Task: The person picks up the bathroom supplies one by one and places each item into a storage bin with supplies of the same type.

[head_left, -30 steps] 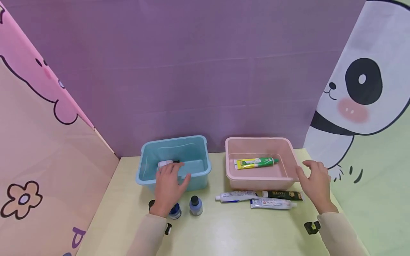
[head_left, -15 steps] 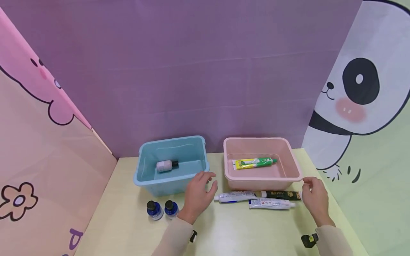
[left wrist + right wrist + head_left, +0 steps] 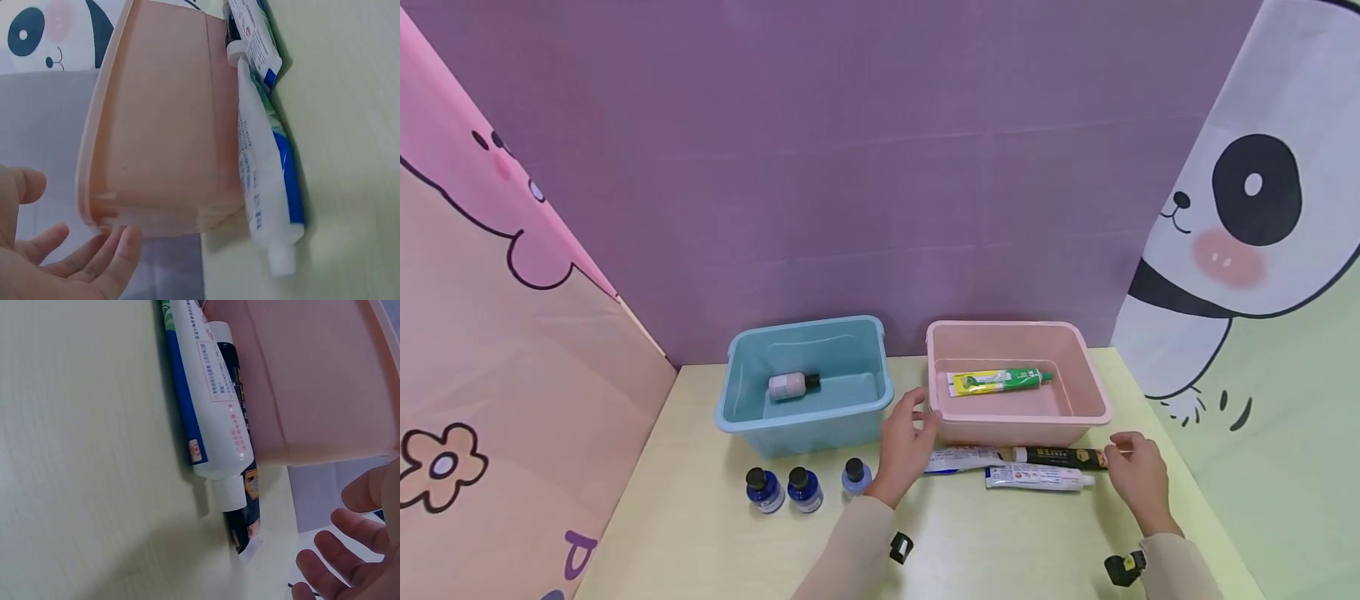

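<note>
My left hand (image 3: 904, 446) holds nothing and is at the left front corner of the pink bin (image 3: 1011, 431), fingers loosely bent. In the left wrist view its fingertips lie close to the bin's rim; whether they touch I cannot tell. My right hand (image 3: 1140, 477), also holding nothing, hovers by the right end of a black toothpaste tube (image 3: 1062, 457). Before the pink bin lie two white toothpaste tubes, one (image 3: 259, 169) partly behind my left hand in the head view and the other (image 3: 209, 406) nearer me. A green and yellow toothpaste tube (image 3: 1000, 381) lies inside the pink bin.
A blue bin (image 3: 812, 433) stands to the left, with a pale bottle (image 3: 787, 386) on its side in it. Two dark blue bottles (image 3: 765, 490) and a lighter blue bottle (image 3: 856, 477) stand upright before it. A purple backdrop (image 3: 850, 167) rises behind.
My left hand has moved right from over the blue bin to the pink bin's left corner, uncovering the pale bottle. My right hand has come down from beside the pink bin's rim towards the tubes.
</note>
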The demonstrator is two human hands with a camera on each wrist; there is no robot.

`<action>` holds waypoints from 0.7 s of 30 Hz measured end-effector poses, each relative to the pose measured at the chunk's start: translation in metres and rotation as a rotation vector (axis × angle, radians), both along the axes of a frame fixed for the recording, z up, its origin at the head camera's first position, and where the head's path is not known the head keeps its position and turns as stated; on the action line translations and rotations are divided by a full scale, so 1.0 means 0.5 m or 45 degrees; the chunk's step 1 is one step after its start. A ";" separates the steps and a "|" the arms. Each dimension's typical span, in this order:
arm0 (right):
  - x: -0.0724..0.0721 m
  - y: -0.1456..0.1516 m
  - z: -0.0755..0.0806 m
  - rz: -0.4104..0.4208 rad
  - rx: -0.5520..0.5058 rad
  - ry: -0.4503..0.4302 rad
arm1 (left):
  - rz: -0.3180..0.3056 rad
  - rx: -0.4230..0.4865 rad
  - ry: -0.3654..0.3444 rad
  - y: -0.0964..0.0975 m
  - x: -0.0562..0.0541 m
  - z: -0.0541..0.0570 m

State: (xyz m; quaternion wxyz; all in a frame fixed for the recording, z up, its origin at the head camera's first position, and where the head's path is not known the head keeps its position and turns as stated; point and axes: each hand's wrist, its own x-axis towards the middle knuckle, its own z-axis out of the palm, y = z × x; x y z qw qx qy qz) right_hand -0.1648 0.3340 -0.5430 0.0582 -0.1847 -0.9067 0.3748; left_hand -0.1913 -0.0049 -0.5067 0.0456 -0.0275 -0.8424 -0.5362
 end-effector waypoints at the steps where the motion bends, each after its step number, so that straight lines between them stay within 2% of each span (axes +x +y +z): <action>1: -0.001 0.003 -0.003 0.004 -0.003 -0.010 | 0.005 0.024 -0.018 0.004 -0.004 -0.003; 8: -0.006 0.017 -0.022 0.007 -0.005 -0.078 | 0.046 0.149 -0.099 0.019 -0.023 -0.020; 12: -0.008 0.023 -0.029 0.006 -0.006 -0.144 | 0.032 0.201 -0.115 0.021 -0.029 -0.025; 17: -0.009 0.032 -0.035 0.055 -0.025 -0.266 | 0.020 0.240 -0.115 0.021 -0.037 -0.033; 21: -0.012 0.032 -0.038 0.082 -0.001 -0.310 | 0.021 0.278 -0.165 0.022 -0.045 -0.037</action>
